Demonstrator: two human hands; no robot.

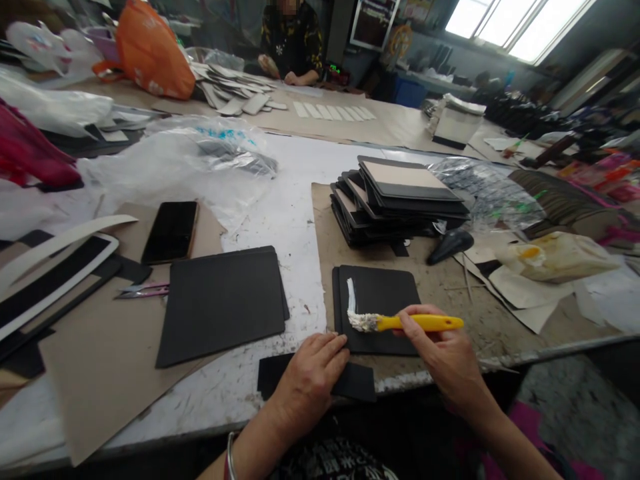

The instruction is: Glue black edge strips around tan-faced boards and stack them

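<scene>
Low at centre frame, the right hand grips a brush, bristles on a panel; the left hand lies flat on its corner. Upper left, print on a bag is too blurred to read.

The long white-papered tabletop bears a brown kraft paper sheet at left, another brown paper sheet at right, a crumpled clear plastic bag farther back, and a small black rectangular piece at the near edge.
</scene>
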